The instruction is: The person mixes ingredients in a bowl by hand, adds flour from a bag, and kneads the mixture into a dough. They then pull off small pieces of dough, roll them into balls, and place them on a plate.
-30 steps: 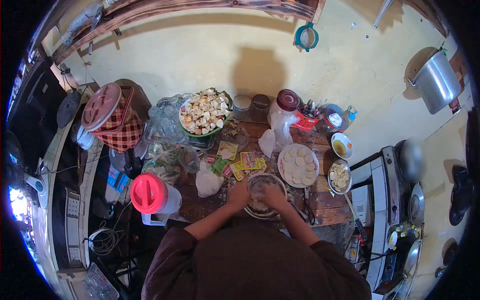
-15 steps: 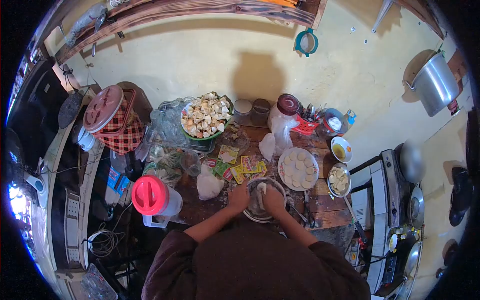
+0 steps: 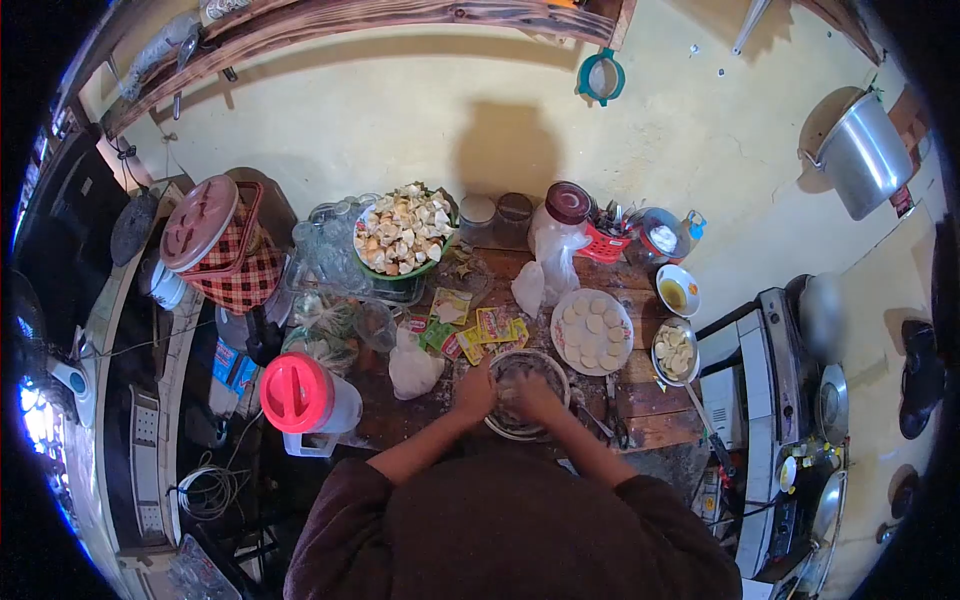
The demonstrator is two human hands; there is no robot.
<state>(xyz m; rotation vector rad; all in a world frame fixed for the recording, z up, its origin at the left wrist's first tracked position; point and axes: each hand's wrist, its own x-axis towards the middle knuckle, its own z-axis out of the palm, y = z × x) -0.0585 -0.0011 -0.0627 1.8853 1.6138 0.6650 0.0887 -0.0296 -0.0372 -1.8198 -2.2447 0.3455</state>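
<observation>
A metal bowl [image 3: 514, 434] with whitish, floury contents sits near the table's front edge. My left hand [image 3: 475, 393] is at its left rim, fingers curled over the edge. My right hand [image 3: 536, 397] reaches down into the bowl from the right; its floury fingertips are blurred, and what they hold, if anything, does not show. Right of the bowl is a white plate [image 3: 570, 340] with flat, round pale pieces. Farther right, a pan [image 3: 676, 354] holds similar pale pieces. Yellow and green seasoning packets [image 3: 494, 325] lie behind the bowl.
Left stand a pink-lidded pitcher [image 3: 298, 393] and a tied white plastic bag [image 3: 414, 370]. A green basin [image 3: 446, 256] heaped with cut pieces is at the back. Utensils [image 3: 611, 400] lie right of the bowl. A small bowl of yellow liquid [image 3: 679, 290] and a stove [image 3: 785, 350] are farther right.
My right hand has gone lower into the bowl, and the whitish piece seen at its fingers before no longer shows. My left hand stays at the rim. The view has shifted slightly.
</observation>
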